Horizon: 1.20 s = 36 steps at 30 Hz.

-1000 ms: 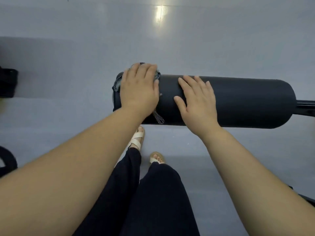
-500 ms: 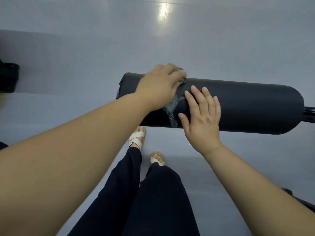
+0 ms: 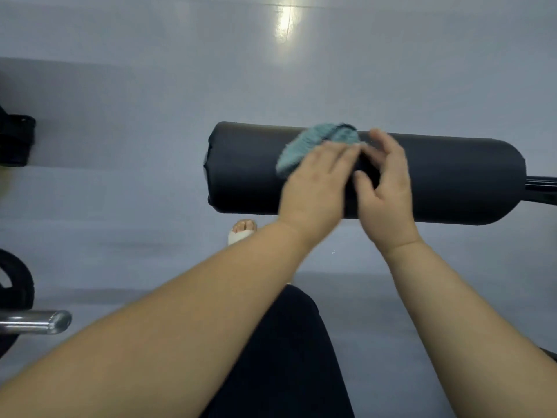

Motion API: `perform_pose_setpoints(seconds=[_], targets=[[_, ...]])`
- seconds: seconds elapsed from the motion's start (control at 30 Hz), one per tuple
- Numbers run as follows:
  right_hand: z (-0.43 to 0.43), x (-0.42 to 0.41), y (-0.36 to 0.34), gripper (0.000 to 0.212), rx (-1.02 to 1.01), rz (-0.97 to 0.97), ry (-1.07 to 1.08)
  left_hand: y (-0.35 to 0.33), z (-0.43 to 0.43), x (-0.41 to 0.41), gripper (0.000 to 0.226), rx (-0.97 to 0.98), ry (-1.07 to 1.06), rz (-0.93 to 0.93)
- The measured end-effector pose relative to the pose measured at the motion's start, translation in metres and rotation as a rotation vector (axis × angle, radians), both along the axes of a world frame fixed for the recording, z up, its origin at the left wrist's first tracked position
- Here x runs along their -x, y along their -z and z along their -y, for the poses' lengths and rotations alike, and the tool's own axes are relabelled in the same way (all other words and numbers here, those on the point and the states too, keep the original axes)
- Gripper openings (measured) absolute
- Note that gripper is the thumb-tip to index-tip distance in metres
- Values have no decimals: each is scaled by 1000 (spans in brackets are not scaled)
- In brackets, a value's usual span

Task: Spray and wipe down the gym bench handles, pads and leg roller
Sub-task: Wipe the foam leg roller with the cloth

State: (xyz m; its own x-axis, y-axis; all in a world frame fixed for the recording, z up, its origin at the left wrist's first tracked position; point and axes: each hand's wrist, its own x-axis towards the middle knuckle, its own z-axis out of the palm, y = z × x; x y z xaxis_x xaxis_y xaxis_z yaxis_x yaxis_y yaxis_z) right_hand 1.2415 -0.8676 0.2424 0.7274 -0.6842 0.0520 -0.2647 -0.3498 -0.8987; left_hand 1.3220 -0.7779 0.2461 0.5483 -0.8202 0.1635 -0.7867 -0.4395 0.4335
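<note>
The black padded leg roller lies level across the middle of the head view, above a grey floor. A teal cloth is spread on its top near the middle. My left hand presses on the cloth with straight fingers, and the cloth sticks out beyond them to the upper left. My right hand is just to the right of it over the roller, fingers loosely curled and holding nothing. Both hands are motion-blurred.
The roller's black axle runs off the right edge. A chrome bar end and a black weight plate sit at the lower left, with another black part at the left edge. My sandalled foot stands under the roller.
My left hand has slid the cloth rightward along the roller from its left end to the middle. My right hand has shifted right and its fingers have lifted and curled.
</note>
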Motion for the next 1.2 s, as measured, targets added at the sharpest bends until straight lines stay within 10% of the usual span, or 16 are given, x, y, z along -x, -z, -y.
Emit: perform_pose_setpoints(seconds=[0.63,0.87,1.03,1.2], targets=[[12,8,-2,43,-186,-24,96,17,7,22,51,-226,118,236],[-5,3,-1,41,331,-210,-18,40,-57,-32,30,67,40,316],[-49,-39,2,50,740,-263,-258,28,-83,-61,37,67,-248,137],[-60,-73,7,53,626,-199,-307,0,-69,-88,37,206,-681,-435]])
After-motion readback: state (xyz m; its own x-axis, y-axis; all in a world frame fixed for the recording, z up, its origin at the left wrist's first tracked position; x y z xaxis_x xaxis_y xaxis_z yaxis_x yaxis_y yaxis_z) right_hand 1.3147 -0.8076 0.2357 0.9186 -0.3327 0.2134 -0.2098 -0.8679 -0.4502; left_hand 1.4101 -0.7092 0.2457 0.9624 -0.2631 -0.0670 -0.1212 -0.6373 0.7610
